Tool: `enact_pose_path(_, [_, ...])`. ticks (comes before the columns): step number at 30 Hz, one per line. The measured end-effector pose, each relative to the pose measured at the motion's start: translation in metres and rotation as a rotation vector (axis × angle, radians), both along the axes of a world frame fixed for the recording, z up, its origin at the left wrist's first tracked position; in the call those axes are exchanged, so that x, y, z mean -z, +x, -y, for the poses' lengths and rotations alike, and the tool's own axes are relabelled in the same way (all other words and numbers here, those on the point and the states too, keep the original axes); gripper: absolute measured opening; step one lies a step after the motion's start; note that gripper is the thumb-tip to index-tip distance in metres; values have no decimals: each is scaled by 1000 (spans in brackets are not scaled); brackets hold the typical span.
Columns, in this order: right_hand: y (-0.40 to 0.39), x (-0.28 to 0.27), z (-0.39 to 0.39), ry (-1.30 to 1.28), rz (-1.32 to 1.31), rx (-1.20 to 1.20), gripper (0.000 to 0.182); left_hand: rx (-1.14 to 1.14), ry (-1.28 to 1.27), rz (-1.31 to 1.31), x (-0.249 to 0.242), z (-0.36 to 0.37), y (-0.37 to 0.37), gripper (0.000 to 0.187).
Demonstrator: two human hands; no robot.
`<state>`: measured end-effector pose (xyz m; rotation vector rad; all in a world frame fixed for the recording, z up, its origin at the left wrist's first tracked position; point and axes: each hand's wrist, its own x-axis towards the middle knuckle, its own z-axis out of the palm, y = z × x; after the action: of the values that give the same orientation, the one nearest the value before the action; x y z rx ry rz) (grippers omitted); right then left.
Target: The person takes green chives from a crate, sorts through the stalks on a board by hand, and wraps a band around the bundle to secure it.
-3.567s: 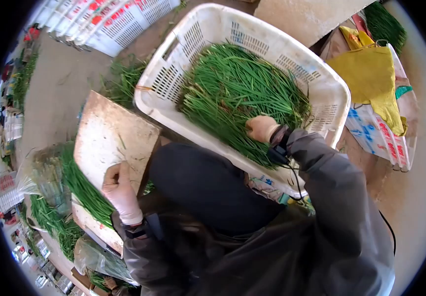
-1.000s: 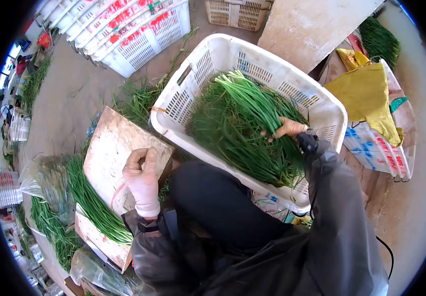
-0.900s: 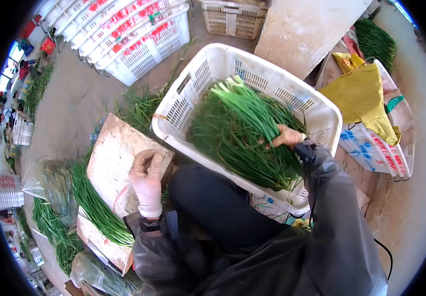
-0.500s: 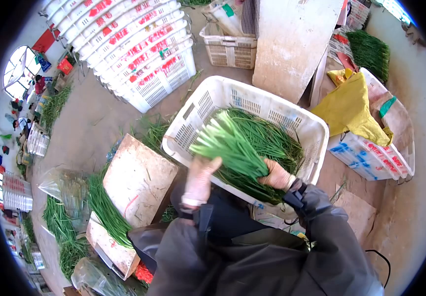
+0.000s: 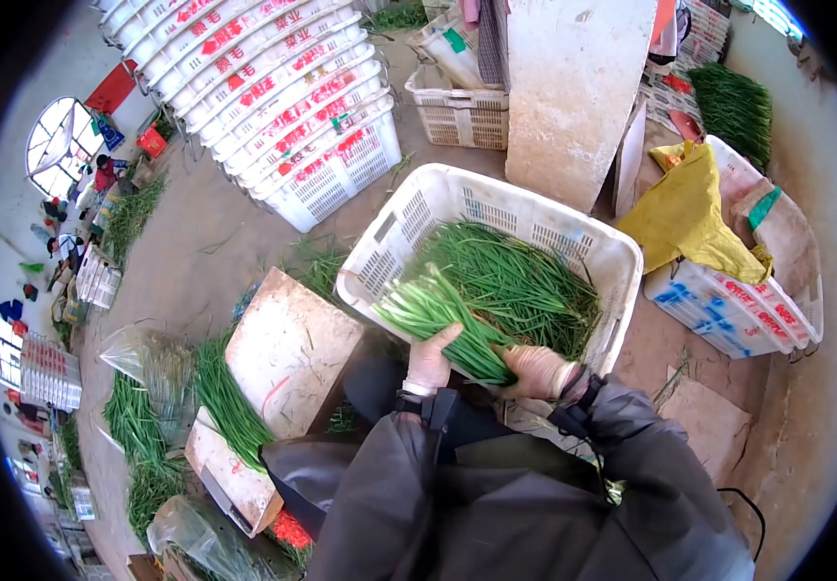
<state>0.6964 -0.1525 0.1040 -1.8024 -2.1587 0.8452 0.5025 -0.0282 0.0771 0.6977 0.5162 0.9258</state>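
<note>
A bunch of green chives (image 5: 445, 320) with pale whitish ends lies across both my hands, over the near side of a white plastic basket (image 5: 622, 254). My left hand (image 5: 428, 362) is closed on the bunch near its middle, thumb up, the other fingers mostly hidden beneath. Wrapped around the greener end is my right hand (image 5: 538, 372). Both hands wear thin, pale gloves. More loose chives (image 5: 515, 281) fill the basket behind the bunch.
A stained board (image 5: 292, 329) and more chives (image 5: 228, 397) are at the left. Stacked white baskets (image 5: 331, 169) rise behind. An upright panel (image 5: 573, 97) stands beyond the basket. A yellow sack (image 5: 680, 218) drapes over crates at the right. Several people are far left.
The bunch has come down and nearer to my body, toward the basket's near rim. My left hand has moved right and now grips it; my right hand has shifted slightly left and down.
</note>
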Motion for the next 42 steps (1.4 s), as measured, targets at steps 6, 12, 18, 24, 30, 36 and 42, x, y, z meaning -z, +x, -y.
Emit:
enact_pose_path(6, [57,-93,-30,-68,90,157,70,-94,14,-9,3,1,-1,46])
enact_pose_path(12, [12,-107,-93,118,-464,-15,118,80,174,-115,-12,13,-2,62])
enact_pose_path(18, [-44,-115,-110,-267,-809,-415,102,293,242,-323,-2,22,-19,70])
enact_pose_path(24, [-50,-104,-103,-3,-646,-453,59,361,376,-501,-23,26,-22,65])
enact_pose_path(30, [-30,-131,-100,-34,-830,62,40,190,537,-435,-25,30,-24,80])
enact_pose_path(36, [21,-134,-152,175,-687,207,40,-124,335,-274,-25,40,-45,63])
enact_pose_path(42, [-18,-192,-188,432,-614,128,37,-55,129,101,-29,63,-93,41])
